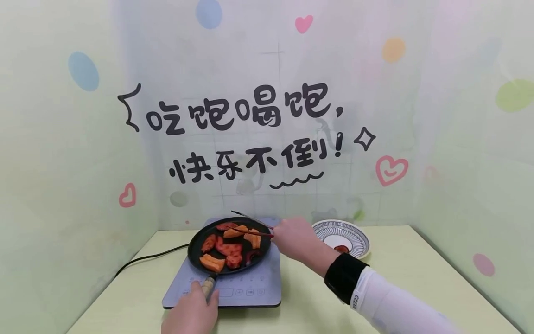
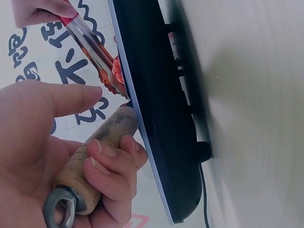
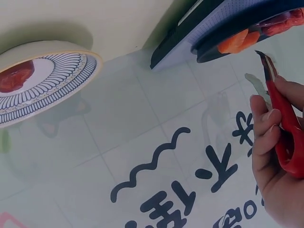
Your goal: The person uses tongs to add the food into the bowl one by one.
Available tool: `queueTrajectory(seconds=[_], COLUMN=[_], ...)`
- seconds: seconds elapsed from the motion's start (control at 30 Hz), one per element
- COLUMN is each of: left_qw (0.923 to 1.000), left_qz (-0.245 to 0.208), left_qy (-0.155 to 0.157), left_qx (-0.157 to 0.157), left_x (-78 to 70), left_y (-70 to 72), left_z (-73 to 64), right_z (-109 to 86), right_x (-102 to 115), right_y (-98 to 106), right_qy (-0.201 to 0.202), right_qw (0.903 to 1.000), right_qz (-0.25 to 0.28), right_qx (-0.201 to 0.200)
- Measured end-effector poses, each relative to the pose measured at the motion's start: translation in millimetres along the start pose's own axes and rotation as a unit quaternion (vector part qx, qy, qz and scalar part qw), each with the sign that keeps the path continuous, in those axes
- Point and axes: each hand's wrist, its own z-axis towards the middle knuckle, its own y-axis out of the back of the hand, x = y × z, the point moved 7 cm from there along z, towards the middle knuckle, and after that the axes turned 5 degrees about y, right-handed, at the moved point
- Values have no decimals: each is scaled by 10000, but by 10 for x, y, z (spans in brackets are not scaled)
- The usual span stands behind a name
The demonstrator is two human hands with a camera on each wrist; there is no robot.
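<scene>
My left hand (image 1: pixel 189 311) grips the wooden handle (image 2: pixel 111 128) of a black frying pan (image 1: pixel 193 254), fingers curled under it and thumb stretched along the upper side. Several reddish pieces of meat (image 1: pixel 229 249) and orange-brown ridged pieces (image 1: pixel 212 263) lie in the pan. My right hand (image 1: pixel 295 239) holds red-handled metal tongs (image 2: pixel 90 45) at the pan's right side. The tongs' arms stand apart in the head view, one reaching over the far rim and the other over the food. In the right wrist view, the fingers wrap the red grip (image 3: pixel 285 114).
Under the pan stands a flat induction cooker (image 1: pixel 177 291), its cord (image 1: pixel 154 256) running left. A patterned plate (image 1: pixel 359 237) with a reddish piece (image 1: pixel 341 249) sits at the back right, partly behind my right forearm. Lettered wall panels enclose the pale table (image 1: pixel 317 306).
</scene>
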Motion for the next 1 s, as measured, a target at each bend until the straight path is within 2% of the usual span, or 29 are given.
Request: queueTrajectory(seconds=[0.13, 0.27, 0.4, 0.5, 0.67, 0.8, 0.87, 1.0], left_qw=[10000, 10000, 10000, 9999, 9999, 9999, 10000, 10000], left_qz=[-30, -22, -24, -50, -67, -66, -59, -63], left_qy=[1, 28, 77, 92, 128, 72, 35, 13], left_qx=[-26, 1, 26, 24, 42, 42, 29, 9], left_x=[13, 18, 34, 40, 36, 17, 11, 39], left_y=[-6, -6, -1, 0, -16, -24, -19, -13], left_z=[16, 23, 18, 10, 6, 16, 20, 16], right_z=[-84, -187, -295, -392, -647, -901, -1025, -1262], right_x=[-123, -388, -755, -1051, -1519, -1760, -1849, -1947], right_y=[43, 121, 223, 300, 411, 485, 497, 430], right_qy=[-202, -547, -299, 151, 412, 624, 556, 157], right_qw=[9993, 9920, 9886, 9911, 9896, 9862, 9865, 9885], right_qz=[217, 724, 683, 166, -431, -803, -784, -498], right_qx=[206, 874, 1306, 1313, 1313, 1303, 1326, 1417])
